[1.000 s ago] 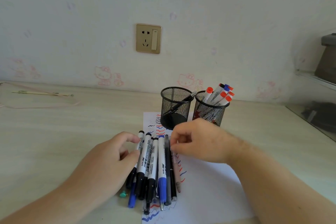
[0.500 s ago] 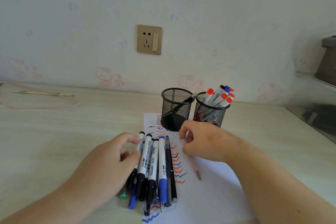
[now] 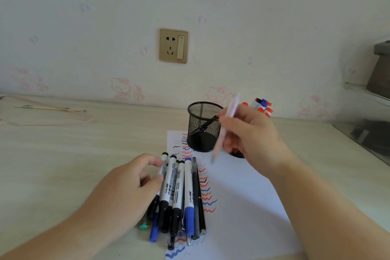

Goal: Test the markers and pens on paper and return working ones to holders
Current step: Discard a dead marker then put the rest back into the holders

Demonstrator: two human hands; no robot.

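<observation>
My right hand [image 3: 251, 135] holds a pale pink pen [image 3: 225, 131] in the air, tip down over the white paper [image 3: 242, 196]. The pen is blurred. Behind it stands a black mesh holder [image 3: 202, 126] with one dark pen leaning inside. A second mesh holder [image 3: 238, 154] is mostly hidden by my right hand; red and blue capped markers [image 3: 262, 106] stick out above it. My left hand [image 3: 128, 190] rests against a pile of several markers and pens [image 3: 179, 194] lying on the paper's left edge. Red, blue and black squiggles [image 3: 205, 192] run down the paper.
A light wooden desk [image 3: 73, 154] meets a wall with a gold socket plate [image 3: 173, 45]. A thin stick and a pink cord [image 3: 48, 110] lie at the far left. A small green cap [image 3: 144, 226] lies by the pile. A glass ledge [image 3: 363, 133] borders the right.
My right hand has picked the pink pen off the paper and raised it up toward the holders. My left hand has stayed on the pile.
</observation>
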